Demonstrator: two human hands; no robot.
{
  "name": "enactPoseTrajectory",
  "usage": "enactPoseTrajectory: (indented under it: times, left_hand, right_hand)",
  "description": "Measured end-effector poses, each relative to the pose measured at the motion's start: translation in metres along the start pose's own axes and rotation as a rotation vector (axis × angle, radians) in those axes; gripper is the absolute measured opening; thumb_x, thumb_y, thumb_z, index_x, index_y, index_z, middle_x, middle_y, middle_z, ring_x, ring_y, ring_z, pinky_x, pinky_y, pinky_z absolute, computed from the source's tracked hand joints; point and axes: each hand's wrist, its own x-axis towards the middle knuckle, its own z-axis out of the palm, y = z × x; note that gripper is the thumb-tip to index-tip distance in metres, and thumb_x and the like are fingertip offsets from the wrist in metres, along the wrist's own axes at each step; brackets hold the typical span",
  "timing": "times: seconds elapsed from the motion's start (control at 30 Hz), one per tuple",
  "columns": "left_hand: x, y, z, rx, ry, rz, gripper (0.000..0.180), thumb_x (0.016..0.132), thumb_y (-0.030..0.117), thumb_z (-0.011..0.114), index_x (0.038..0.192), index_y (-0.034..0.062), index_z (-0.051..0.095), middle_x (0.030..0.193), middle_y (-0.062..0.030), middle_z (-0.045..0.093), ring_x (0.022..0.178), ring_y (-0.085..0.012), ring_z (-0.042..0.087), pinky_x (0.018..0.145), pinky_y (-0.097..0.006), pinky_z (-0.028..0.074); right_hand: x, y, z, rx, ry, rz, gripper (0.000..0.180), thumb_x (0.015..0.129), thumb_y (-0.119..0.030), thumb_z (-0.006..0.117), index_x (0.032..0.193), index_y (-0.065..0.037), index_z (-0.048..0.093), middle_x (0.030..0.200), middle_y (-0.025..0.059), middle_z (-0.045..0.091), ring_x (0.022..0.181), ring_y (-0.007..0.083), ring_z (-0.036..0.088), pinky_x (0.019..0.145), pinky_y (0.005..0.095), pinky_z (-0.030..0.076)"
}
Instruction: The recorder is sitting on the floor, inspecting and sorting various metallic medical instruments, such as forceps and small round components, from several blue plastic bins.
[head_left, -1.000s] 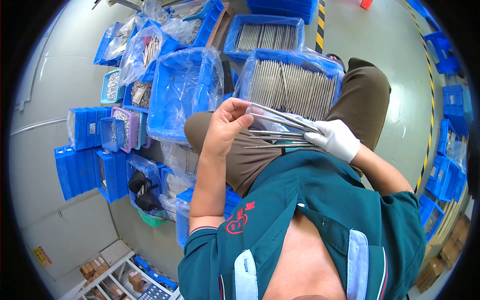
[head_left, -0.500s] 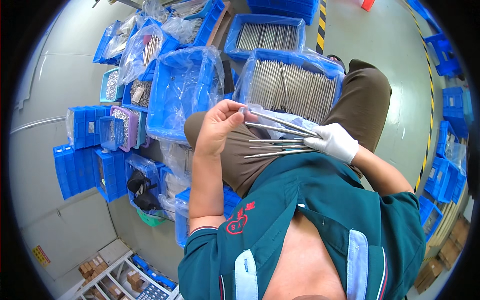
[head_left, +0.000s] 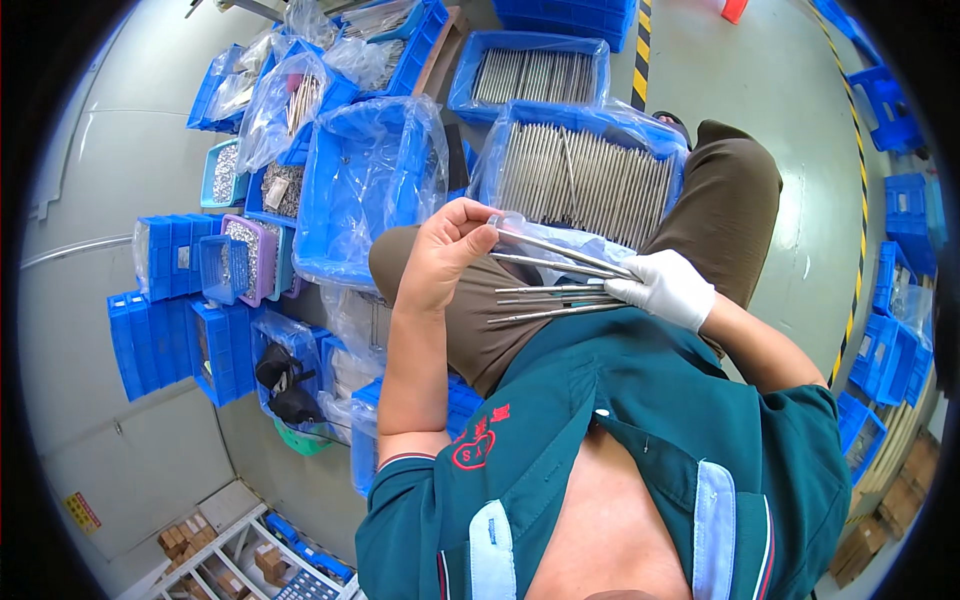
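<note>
Several slim metal rods (head_left: 560, 292) fan out across my lap, gripped near their right ends by my right hand (head_left: 668, 288), which wears a white glove. My bare left hand (head_left: 447, 250) is closed, thumb and forefinger pinched at the left end of the uppermost rod (head_left: 560, 250). Whether something small sits between those fingertips is too fine to make out. Just beyond my hands, a blue crate (head_left: 678, 150) lined with clear plastic holds a dense row of similar rods (head_left: 590, 180).
Left of the rod crate stands a plastic-lined blue crate (head_left: 312, 190). Another rod-filled crate (head_left: 460, 85) lies farther off. Small bins of metal parts, including a purple one (head_left: 266, 262), stand at the left. Yellow-black tape (head_left: 642, 70) marks the floor.
The rods in my right hand have shifted slightly, and their left ends lie a little lower. My left hand has moved slightly to the right, still pinched at the uppermost rod's end.
</note>
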Motion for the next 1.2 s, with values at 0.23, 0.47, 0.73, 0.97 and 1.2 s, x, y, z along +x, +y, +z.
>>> enactPoseTrajectory:
  times: [0.23, 0.47, 0.73, 0.97, 1.2]
  left_hand:
    - [-0.003, 0.011, 0.002, -0.011, -0.101, 0.026, 0.028, 0.082, 0.010, 0.068, 0.105, 0.0013, 0.055, 0.101, -0.0165, 0.065, 0.096, -0.0200, 0.062, 0.085, -0.030, 0.047]
    - [-0.003, 0.005, -0.003, 0.031, -0.120, -0.142, 0.030, 0.078, 0.008, 0.071, 0.103, 0.0014, 0.055, 0.100, -0.0167, 0.065, 0.096, -0.0205, 0.063, 0.085, -0.030, 0.049]
    - [0.005, 0.018, 0.002, 0.052, -0.069, 0.016, 0.024, 0.082, 0.004, 0.065, 0.103, -0.0005, 0.055, 0.098, -0.0130, 0.065, 0.091, -0.0156, 0.062, 0.080, -0.027, 0.049]
    - [0.025, 0.015, -0.029, -0.261, 0.175, 0.173, 0.026, 0.090, 0.025, 0.057, 0.103, 0.0022, 0.055, 0.101, -0.0193, 0.064, 0.099, -0.0280, 0.061, 0.086, -0.037, 0.047]
    - [0.062, -0.016, -0.003, -0.803, 0.204, 0.128, 0.024, 0.090, 0.029, 0.056, 0.102, 0.0076, 0.055, 0.106, -0.0167, 0.062, 0.098, -0.0275, 0.062, 0.083, -0.038, 0.052]
  right_hand:
    - [0.002, -0.004, -0.003, 0.091, -0.094, 0.075, 0.037, 0.088, -0.038, 0.056, 0.075, -0.003, 0.062, 0.066, 0.0164, 0.057, 0.059, 0.0309, 0.056, 0.055, 0.0389, 0.043]
    - [0.003, -0.006, 0.007, -0.097, 0.015, -0.030, 0.036, 0.089, -0.038, 0.054, 0.079, -0.004, 0.062, 0.068, 0.0150, 0.059, 0.062, 0.0304, 0.057, 0.057, 0.0393, 0.044]
    - [0.015, -0.004, -0.002, 0.040, -0.071, 0.012, 0.035, 0.089, -0.037, 0.054, 0.082, -0.004, 0.062, 0.069, 0.0162, 0.059, 0.064, 0.0312, 0.058, 0.059, 0.0396, 0.044]
    - [0.024, 0.041, 0.014, 0.262, -0.150, -0.016, 0.047, 0.088, -0.049, 0.048, 0.086, -0.004, 0.060, 0.065, 0.0083, 0.054, 0.062, 0.0163, 0.052, 0.060, 0.0320, 0.043]
    - [0.049, -0.007, 0.003, 1.080, -0.491, 0.420, 0.030, 0.082, -0.036, 0.068, 0.081, -0.012, 0.049, 0.054, -0.0041, 0.039, 0.042, 0.0065, 0.034, 0.038, 0.0228, 0.025]
